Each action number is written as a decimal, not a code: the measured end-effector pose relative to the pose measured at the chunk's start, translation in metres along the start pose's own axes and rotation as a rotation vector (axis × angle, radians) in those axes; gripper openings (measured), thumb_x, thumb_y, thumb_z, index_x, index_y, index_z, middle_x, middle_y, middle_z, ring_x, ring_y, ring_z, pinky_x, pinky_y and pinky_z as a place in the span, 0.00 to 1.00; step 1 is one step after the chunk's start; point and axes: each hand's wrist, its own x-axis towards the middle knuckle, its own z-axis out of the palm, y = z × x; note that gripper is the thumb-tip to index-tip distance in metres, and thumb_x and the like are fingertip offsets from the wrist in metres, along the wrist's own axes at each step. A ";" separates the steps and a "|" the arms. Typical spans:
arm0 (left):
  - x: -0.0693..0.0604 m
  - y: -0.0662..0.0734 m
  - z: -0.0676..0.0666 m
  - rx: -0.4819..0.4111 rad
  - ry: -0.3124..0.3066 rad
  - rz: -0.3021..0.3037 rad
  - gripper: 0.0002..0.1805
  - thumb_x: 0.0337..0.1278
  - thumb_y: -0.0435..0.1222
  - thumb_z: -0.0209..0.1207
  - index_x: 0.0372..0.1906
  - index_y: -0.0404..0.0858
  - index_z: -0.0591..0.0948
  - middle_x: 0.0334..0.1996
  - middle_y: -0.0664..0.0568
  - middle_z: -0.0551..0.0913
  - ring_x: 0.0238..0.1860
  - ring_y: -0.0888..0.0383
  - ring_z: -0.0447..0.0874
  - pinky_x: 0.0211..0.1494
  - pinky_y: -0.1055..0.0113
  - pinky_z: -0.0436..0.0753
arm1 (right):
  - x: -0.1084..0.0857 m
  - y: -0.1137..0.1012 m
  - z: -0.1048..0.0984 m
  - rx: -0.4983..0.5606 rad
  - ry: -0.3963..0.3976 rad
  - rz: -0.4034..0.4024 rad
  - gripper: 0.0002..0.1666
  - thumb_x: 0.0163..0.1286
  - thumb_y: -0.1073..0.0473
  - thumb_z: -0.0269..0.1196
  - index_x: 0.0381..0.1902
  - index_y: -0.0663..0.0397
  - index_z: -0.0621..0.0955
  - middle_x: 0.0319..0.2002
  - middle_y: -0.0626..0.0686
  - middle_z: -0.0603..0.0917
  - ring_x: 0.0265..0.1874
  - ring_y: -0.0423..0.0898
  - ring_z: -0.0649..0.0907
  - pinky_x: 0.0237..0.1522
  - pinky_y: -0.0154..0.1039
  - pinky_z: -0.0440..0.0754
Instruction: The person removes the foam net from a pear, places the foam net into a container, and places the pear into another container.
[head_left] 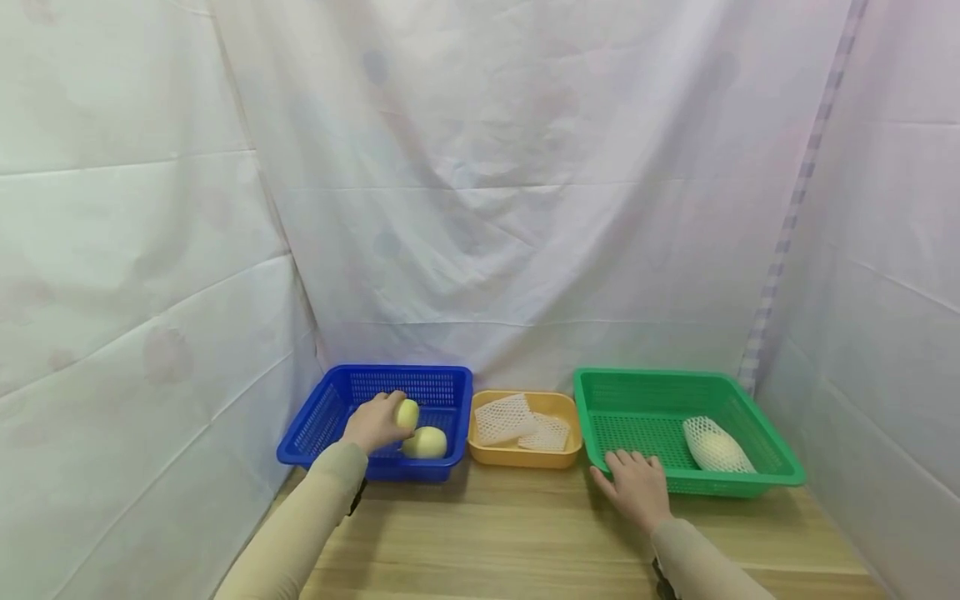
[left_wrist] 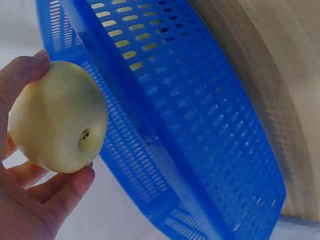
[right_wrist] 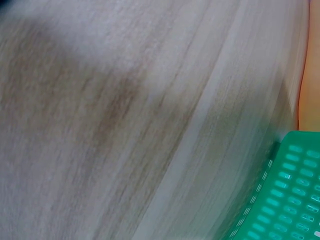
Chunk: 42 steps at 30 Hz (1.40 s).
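Note:
My left hand grips a round, pale yellow apple above the blue basket. In the left wrist view, thumb and fingers wrap round this apple, with its dimpled end facing the camera. A second pale apple lies inside the blue basket, just below the held one. At the near left corner of the green basket, my right hand rests with loose fingers over the rim and holds nothing. The right wrist view does not show that hand.
Between the two baskets stands a small orange tray with white foam net sleeves. A fruit in a foam net lies on the right side of the green basket. White curtains enclose the wooden table at the back and sides.

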 end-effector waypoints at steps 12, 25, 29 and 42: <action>0.004 -0.018 0.004 -0.012 -0.044 -0.082 0.40 0.39 0.50 0.73 0.60 0.38 0.75 0.34 0.47 0.79 0.29 0.52 0.75 0.29 0.56 0.76 | 0.000 0.000 0.002 -0.012 0.006 -0.001 0.22 0.63 0.37 0.62 0.36 0.50 0.81 0.31 0.50 0.82 0.27 0.49 0.77 0.30 0.47 0.69; 0.002 -0.035 0.011 -0.051 -0.096 -0.180 0.41 0.38 0.51 0.74 0.60 0.36 0.75 0.39 0.45 0.83 0.34 0.48 0.79 0.32 0.53 0.78 | 0.000 0.000 -0.001 0.002 0.016 -0.005 0.22 0.64 0.37 0.60 0.37 0.51 0.80 0.31 0.50 0.82 0.27 0.49 0.76 0.30 0.46 0.68; 0.000 -0.034 0.011 -0.031 -0.110 -0.192 0.42 0.37 0.51 0.74 0.60 0.36 0.75 0.40 0.44 0.83 0.34 0.47 0.79 0.32 0.51 0.78 | 0.000 -0.001 -0.003 -0.004 0.010 0.001 0.22 0.64 0.37 0.60 0.36 0.50 0.80 0.31 0.49 0.81 0.27 0.49 0.76 0.30 0.46 0.68; 0.002 -0.037 0.021 0.004 -0.146 -0.205 0.35 0.32 0.52 0.75 0.48 0.38 0.79 0.29 0.50 0.79 0.30 0.50 0.75 0.30 0.55 0.76 | 0.001 -0.002 -0.002 -0.012 -0.011 0.018 0.22 0.63 0.38 0.62 0.38 0.51 0.81 0.34 0.51 0.83 0.31 0.51 0.79 0.32 0.48 0.70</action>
